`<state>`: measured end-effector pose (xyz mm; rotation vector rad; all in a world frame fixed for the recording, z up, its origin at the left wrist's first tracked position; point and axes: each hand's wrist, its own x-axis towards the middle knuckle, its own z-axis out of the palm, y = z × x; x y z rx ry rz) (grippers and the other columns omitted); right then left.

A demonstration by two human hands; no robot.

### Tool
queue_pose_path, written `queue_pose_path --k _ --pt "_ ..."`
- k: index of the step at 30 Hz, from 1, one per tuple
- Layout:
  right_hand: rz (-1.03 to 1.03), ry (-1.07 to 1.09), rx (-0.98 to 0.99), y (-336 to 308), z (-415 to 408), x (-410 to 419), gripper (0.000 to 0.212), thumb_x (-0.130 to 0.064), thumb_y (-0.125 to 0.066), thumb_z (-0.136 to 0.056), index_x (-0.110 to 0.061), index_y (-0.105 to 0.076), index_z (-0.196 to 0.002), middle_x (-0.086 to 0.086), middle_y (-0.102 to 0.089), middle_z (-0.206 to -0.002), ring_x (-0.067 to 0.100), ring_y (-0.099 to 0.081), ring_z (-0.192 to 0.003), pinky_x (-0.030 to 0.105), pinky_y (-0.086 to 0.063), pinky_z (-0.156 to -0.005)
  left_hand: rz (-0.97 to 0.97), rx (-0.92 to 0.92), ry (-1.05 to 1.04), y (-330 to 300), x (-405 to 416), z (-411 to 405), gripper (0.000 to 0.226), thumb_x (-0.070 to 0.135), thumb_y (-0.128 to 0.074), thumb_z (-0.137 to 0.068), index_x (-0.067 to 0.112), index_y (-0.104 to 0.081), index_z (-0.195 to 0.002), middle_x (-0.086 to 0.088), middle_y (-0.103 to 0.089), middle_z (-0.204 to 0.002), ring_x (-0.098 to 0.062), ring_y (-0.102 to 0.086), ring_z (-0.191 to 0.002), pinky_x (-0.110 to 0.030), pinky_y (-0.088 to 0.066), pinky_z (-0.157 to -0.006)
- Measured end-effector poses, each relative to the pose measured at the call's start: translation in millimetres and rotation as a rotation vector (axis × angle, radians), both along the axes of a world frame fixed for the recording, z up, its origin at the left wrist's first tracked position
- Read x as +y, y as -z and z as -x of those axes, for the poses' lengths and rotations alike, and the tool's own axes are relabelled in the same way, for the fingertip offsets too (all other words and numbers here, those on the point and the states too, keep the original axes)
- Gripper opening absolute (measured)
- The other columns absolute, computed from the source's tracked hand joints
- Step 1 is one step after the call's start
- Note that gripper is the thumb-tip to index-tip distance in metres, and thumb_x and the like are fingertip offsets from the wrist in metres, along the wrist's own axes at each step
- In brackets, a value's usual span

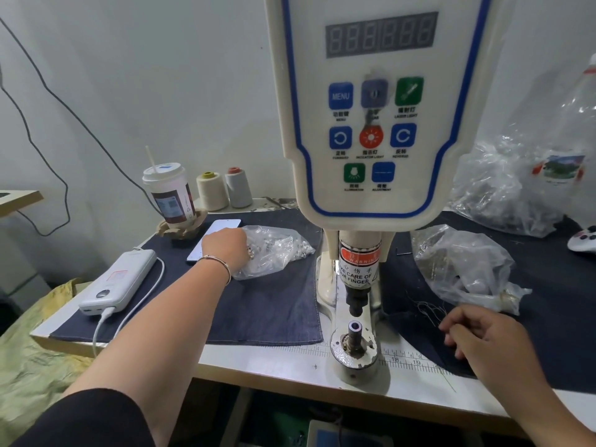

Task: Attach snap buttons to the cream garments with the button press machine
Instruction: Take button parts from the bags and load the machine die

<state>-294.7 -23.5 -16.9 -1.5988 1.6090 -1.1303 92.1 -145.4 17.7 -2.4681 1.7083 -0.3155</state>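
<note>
Progress is looking early: no cream garment is showing anywhere, and the lower die (pixel 354 326) of the button press machine (pixel 371 124) is sitting bare. We are reaching our left hand (pixel 225 250) into the clear bag of snaps (pixel 274 250); its fingers are hidden, so we cannot tell this grip's state. Our right hand (pixel 477 333) is resting loosely curled, holding nothing, on the dark cloth (pixel 258 311) covering the tabletop (pixel 290 359), with the die just left of it and a second clear bag (pixel 464 266) just beyond.

The fingertips of the left hand (pixel 225 248) are hidden inside the clear bag (pixel 274 253) at centre left. The button press machine (pixel 371 124) is cut off by the top edge.
</note>
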Motion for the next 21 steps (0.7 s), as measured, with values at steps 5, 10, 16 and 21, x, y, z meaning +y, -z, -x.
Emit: queue_pose_path --k 5,10,16,21 --pt "0.009 0.000 0.001 1 0 -2 0.033 0.006 -0.060 -0.083 -0.018 -0.067 -0.062 -0.001 -0.065 -0.057 0.005 -0.057 -0.046 0.027 -0.044 -0.051 0.203 0.310 0.026 -8 13 -7 0.021 0.016 -0.056 -0.091 0.013 -0.077 -0.090 -0.005 -0.072 -0.091 -0.026 -0.064 -0.082 -0.026 -0.041 -0.063" --pt "0.019 0.005 -0.022 1 0 -2 0.034 0.007 -0.060 -0.083 -0.019 -0.067 -0.061 0.000 -0.066 -0.057 0.005 -0.056 -0.045 0.025 -0.047 -0.047 0.510 0.855 0.024 -18 46 -10 0.016 0.012 -0.068 -0.086 0.000 -0.074 -0.078 -0.006 -0.062 -0.068 -0.022 -0.051 -0.067 -0.030 -0.044 -0.063" --pt "0.198 0.012 -0.131 -18 -10 27 0.026 -0.001 -0.071 -0.083 -0.025 -0.068 -0.073 -0.010 -0.069 -0.069 0.010 -0.063 -0.060 0.020 -0.049 -0.058 0.398 1.523 0.127 -30 138 43 0.025 0.025 -0.079 -0.076 0.019 -0.066 -0.055 0.008 -0.040 -0.054 -0.011 -0.031 -0.052 -0.021 -0.024 -0.052" --pt "0.229 -0.297 -0.198 -41 -55 79 0.012 -0.022 -0.076 -0.079 -0.033 -0.073 -0.083 -0.015 -0.072 -0.077 0.004 -0.066 -0.065 0.010 -0.049 -0.059 0.133 1.738 0.255 -23 200 99 0.027 0.018 -0.074 -0.084 0.022 -0.070 -0.058 0.007 -0.034 -0.056 -0.011 -0.025 -0.053 -0.024 -0.020 -0.052"
